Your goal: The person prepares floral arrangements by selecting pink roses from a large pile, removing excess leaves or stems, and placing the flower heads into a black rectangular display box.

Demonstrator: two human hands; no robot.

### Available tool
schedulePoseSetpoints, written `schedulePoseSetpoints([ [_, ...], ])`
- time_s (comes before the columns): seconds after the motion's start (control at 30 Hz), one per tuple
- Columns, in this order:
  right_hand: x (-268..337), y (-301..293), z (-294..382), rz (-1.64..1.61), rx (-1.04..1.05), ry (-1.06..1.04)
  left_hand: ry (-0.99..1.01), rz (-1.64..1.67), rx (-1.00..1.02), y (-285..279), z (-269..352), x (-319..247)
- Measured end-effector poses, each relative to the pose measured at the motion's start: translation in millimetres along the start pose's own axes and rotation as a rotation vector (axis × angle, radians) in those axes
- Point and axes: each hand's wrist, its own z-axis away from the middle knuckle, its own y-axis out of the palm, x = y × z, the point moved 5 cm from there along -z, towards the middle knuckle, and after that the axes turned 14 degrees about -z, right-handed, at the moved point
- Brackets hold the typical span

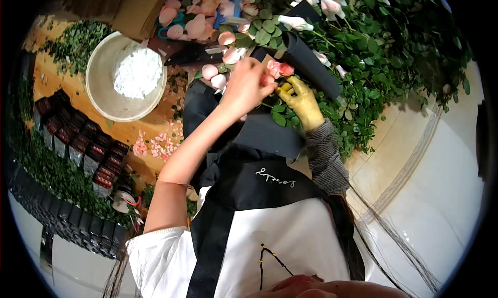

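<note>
My bare left hand is at a small group of pink roses, its fingertips pinched at a bloom on the near side. Whether a petal is between those fingers is hidden. On the other side, my right hand wears a yellow glove, its fingers curled just below the blooms around what seem to be their stems. Green rose leaves stick out beneath the glove. A grey ribbed pad lies across my lap, over a black apron. Loose pale pink petals lie beyond my left hand.
At left stands a round tub holding white pieces. Several wrapped bundles of dark red roses stand on the floor. Petals are heaped ahead by a cardboard box. Leafy rose stems with white-netted buds pile up at right.
</note>
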Motion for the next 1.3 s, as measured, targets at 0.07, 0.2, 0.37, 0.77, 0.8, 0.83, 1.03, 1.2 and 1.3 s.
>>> schedulePoseSetpoints([
  [0.07,-3,3,3,0.019,-0.051,-0.033,-0.044,-0.015,-0.177,12,-9,13],
  [0.2,15,6,8,0.067,-0.03,-0.006,-0.053,-0.099,-0.13,42,-22,20],
  [0.37,44,-22,36,0.042,-0.325,-0.274,0.002,-0.103,-0.121,46,-20,24],
  [0.77,26,19,-5,0.671,-0.354,-0.358,0.054,-0.156,-0.041,48,-22,21],
  [0.8,29,22,-9,0.763,-0.309,-0.252,0.031,-0.131,-0.033,49,-23,23],
  [0.83,34,24,-8,0.772,-0.335,-0.261,0.011,-0.105,-0.027,51,-24,26],
  [1.03,34,6,7,0.411,-0.353,-0.445,0.056,-0.171,-0.032,53,-29,35],
  [1.2,58,-82,79,-0.254,-0.771,-0.747,0.039,-0.142,0.068,57,-36,56],
  [1.3,-28,-103,53,-0.285,-0.779,-0.09,0.093,-0.23,0.068,62,-40,59],
])
